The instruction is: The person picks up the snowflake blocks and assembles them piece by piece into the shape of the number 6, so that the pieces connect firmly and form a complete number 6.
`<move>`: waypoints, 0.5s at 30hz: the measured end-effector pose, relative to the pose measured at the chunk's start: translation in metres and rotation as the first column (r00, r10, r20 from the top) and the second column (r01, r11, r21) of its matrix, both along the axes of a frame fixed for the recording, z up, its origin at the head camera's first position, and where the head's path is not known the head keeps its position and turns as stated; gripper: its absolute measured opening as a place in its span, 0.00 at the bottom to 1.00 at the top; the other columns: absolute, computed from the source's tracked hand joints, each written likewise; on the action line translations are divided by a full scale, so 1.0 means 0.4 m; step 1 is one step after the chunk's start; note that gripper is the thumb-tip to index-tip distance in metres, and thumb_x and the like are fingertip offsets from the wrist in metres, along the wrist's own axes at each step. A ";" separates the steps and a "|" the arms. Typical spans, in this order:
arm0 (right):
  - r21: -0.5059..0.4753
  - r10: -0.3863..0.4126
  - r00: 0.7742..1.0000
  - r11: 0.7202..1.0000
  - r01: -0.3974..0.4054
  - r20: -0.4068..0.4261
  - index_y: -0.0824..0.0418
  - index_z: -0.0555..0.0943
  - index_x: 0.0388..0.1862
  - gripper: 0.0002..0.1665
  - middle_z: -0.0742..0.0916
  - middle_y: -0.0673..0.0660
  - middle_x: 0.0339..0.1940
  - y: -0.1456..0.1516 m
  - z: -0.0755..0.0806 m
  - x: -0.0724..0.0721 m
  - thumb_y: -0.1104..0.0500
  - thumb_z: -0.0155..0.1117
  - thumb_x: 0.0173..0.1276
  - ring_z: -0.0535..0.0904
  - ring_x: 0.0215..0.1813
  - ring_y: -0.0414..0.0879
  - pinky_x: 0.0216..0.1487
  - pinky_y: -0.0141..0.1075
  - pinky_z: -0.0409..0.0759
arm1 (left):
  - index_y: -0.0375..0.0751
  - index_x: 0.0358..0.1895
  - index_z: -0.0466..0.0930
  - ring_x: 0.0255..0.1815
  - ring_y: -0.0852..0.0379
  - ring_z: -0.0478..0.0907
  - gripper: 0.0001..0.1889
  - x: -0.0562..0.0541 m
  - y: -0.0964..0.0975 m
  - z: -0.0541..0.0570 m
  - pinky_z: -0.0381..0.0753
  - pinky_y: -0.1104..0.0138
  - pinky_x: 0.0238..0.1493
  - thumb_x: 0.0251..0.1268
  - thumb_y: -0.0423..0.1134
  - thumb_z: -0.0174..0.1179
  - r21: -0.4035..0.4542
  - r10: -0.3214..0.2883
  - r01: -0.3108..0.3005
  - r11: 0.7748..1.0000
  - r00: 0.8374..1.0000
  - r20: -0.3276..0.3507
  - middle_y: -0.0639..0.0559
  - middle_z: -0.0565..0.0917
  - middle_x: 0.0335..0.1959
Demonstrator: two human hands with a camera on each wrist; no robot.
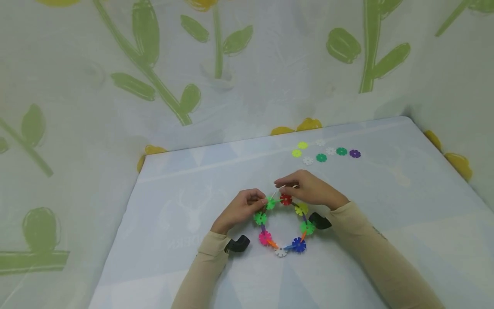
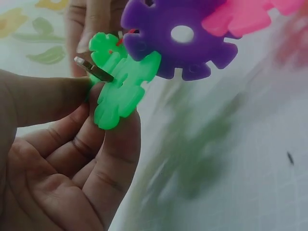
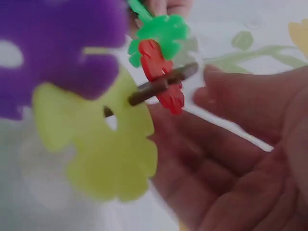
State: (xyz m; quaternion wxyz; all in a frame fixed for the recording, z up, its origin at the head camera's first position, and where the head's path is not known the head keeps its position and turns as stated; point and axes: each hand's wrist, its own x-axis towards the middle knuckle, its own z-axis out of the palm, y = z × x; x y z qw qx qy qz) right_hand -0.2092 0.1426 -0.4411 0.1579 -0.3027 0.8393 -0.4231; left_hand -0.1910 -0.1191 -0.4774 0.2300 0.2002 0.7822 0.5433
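Observation:
A closed-looking ring of interlocked plastic snowflake discs lies between the hands in the head view, with a white disc (image 1: 281, 252) at its near side. My left hand (image 1: 247, 207) pinches a green snowflake disc (image 2: 126, 89) between thumb and fingers at the ring's upper left. A brown disc (image 2: 94, 69), seen edge-on, is slotted into it. My right hand (image 1: 308, 187) is beside the red snowflake disc (image 1: 286, 199), thumb and fingers apart, with no piece seen between them. Yellow (image 3: 110, 154) and purple (image 3: 57, 53) discs of the ring are close to the right wrist camera.
Loose snowflake discs lie farther back on the table (image 1: 173, 180): yellow (image 1: 296, 153), white (image 1: 307, 161), green (image 1: 321, 158) and purple (image 1: 355, 153). A flower-patterned sheet (image 1: 270, 94) hangs behind the table. Black wrist devices (image 1: 237, 243) sit under both sleeves.

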 end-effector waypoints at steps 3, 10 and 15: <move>0.022 0.030 0.999 0.999 -0.031 0.046 0.69 0.79 0.67 0.22 0.89 0.64 0.59 0.012 0.003 0.001 0.62 0.60 0.78 0.88 0.56 0.51 0.53 0.37 0.86 | 0.31 0.50 0.81 0.36 0.62 0.82 0.11 0.001 0.000 0.002 0.81 0.69 0.43 0.79 0.38 0.56 -0.006 0.019 -0.019 1.000 1.000 -0.001 0.38 0.87 0.40; 0.005 0.118 0.987 0.993 -0.120 0.111 0.69 0.75 0.72 0.27 0.86 0.64 0.64 0.005 0.002 0.004 0.59 0.61 0.79 0.89 0.56 0.51 0.53 0.32 0.84 | 0.32 0.51 0.79 0.37 0.61 0.82 0.11 0.003 0.002 0.001 0.83 0.67 0.44 0.79 0.37 0.56 0.005 0.034 -0.034 0.999 0.999 0.024 0.39 0.87 0.40; -0.035 0.146 0.982 0.989 -0.143 0.122 0.72 0.74 0.71 0.26 0.87 0.66 0.62 0.004 -0.004 0.002 0.61 0.60 0.79 0.89 0.54 0.53 0.56 0.35 0.85 | 0.34 0.56 0.77 0.37 0.61 0.82 0.13 0.005 0.006 -0.004 0.83 0.66 0.42 0.79 0.39 0.56 0.001 0.038 -0.038 0.999 0.998 0.046 0.41 0.86 0.42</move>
